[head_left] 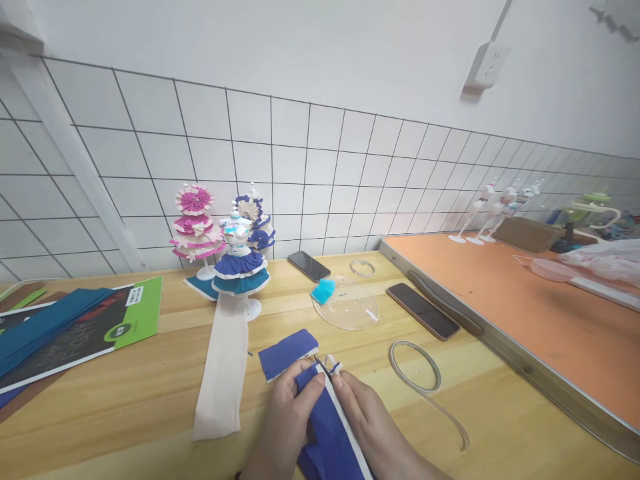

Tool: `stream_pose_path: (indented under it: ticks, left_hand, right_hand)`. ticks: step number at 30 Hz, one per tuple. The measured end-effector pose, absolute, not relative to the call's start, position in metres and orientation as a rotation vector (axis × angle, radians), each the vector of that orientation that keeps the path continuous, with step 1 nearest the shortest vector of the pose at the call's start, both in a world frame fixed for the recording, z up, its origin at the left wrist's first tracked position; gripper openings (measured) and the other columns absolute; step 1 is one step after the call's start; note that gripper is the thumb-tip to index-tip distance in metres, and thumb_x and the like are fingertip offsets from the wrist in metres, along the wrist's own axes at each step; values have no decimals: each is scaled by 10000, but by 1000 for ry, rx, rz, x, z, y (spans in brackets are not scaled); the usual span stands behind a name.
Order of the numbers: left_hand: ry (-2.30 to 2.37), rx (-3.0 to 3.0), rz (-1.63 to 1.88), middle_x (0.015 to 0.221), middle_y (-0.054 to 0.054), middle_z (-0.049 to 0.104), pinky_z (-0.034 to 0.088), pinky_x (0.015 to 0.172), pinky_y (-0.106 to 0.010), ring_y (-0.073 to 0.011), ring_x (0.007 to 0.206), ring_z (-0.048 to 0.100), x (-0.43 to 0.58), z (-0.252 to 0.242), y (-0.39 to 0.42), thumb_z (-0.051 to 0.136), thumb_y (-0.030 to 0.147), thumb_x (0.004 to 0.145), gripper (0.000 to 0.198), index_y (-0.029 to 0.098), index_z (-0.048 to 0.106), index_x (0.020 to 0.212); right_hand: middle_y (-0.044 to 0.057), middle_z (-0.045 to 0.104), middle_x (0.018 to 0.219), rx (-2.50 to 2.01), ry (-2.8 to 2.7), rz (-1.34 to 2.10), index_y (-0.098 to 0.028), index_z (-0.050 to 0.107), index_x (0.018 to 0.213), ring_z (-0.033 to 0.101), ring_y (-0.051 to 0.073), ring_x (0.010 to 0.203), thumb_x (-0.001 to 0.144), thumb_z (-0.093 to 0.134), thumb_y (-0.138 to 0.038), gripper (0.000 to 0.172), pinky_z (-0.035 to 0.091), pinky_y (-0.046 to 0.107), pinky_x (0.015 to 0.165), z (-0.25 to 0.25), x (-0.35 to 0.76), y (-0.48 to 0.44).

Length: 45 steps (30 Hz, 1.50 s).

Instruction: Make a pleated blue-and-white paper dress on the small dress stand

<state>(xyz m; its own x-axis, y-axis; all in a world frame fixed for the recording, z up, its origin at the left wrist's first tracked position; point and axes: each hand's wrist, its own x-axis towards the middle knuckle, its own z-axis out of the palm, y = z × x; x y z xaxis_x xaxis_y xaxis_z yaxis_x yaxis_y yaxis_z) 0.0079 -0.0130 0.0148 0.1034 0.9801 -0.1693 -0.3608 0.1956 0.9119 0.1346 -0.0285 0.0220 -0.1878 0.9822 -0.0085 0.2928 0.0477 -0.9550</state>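
On the wooden counter (150, 387), near me, my left hand (287, 417) and right hand (373, 430) pinch the blue crepe paper strip (325, 437) at its far end, seemingly barely started, with finished paper-dressed dolls (240, 263) behind.

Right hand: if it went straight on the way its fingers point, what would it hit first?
Probably the folded blue paper piece lying just beyond its fingertips, up and left. The right hand pinches the blue-and-white paper strip; the gap ahead is hard to judge.
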Motion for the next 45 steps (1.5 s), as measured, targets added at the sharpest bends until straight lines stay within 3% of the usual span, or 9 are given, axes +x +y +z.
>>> stream_pose_path:
  ticks: [8,14,20,24,28,34,38,42,45]
  left_hand:
    - [917,760,1184,809,-75,721,492,701,-289,-239,785,655,9,15,-13,730,314,633,223,156,681,783]
    - [886,751,1078,686,-41,692,479,594,-258,-164,585,622,3,17,-14,698,326,696,220,152,651,823]
    - [823,574,1075,615,-38,675,481,554,-272,-176,557,624,-2,26,-13,730,313,667,252,165,562,783]
    - [826,485,1149,594,-23,663,489,576,-281,-172,565,620,-8,36,-8,748,264,630,272,162,557,796]
    - [946,401,1251,589,0,642,447,490,-221,-135,530,581,-24,46,2,745,267,600,257,159,562,745]
    - [953,318,1380,580,48,568,375,404,-174,-63,420,474,-59,88,13,724,240,565,245,163,541,709]
    - [886,312,1503,570,51,530,339,369,-153,-36,389,400,-86,122,9,678,190,568,167,171,540,660]
    - [944,299,1458,374,66,319,217,296,-161,-51,299,277,-105,155,-7,578,208,677,111,194,513,588]
    - [918,390,1565,414,41,416,266,326,-128,-39,313,337,-108,181,-23,439,107,781,181,177,576,686]
  right_hand:
    - [41,594,772,-1335,-1577,1175,-168,527,789,548,193,749,918,298,-529,446,431,272,677,18,135,-28]
    - [13,536,759,-1285,-1456,1203,-179,518,795,501,166,736,911,349,-522,400,415,261,693,16,138,-23]
    - [-54,367,550,-1307,-1247,1272,-206,414,647,361,117,513,865,372,-602,453,344,228,505,20,148,-16]
    - [-30,433,545,-1395,-1229,1212,-207,431,604,398,134,516,884,318,-597,493,343,245,517,23,156,-10]
    - [5,505,594,-1452,-1236,1139,-214,474,570,476,178,582,888,306,-590,521,386,280,606,24,164,-4]
    - [9,540,594,-1476,-1309,1076,-203,519,601,506,181,598,897,290,-579,530,393,280,623,23,170,4]
    - [-11,526,543,-1451,-1212,1138,-198,522,668,482,156,501,868,340,-605,489,365,264,503,18,169,8]
    - [-28,523,506,-1459,-1216,1179,-185,521,756,446,131,410,846,325,-643,507,281,228,403,17,163,9]
    - [-35,506,506,-1479,-1278,1126,-190,509,758,430,127,392,859,283,-638,512,272,227,385,20,161,10]
